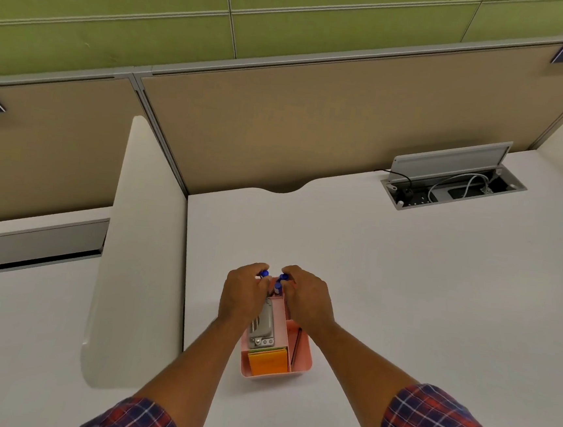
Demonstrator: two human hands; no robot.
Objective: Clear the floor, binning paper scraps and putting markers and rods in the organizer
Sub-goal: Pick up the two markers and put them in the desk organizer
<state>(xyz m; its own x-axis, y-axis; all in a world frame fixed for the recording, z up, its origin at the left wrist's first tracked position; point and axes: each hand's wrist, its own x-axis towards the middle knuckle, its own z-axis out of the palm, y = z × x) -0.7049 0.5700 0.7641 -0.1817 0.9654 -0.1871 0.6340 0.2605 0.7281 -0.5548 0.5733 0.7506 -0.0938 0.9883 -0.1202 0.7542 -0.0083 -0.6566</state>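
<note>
Hands over a pink box on the white table.

Left hand [244, 295] is curled around a blue marker [264, 273]. Right hand [305, 299] is curled around another blue marker [283, 277]. Both hands sit close together at the far end of the pink organizer [305, 355]. A stapler [262, 327] and orange paper [267, 362] lie inside it.

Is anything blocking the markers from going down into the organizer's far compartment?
Nothing visible does. The left hand and right hand each hold a blue-capped marker right over the far end of the pink organizer. The hands hide that compartment, so its inside can't be checked.
</note>
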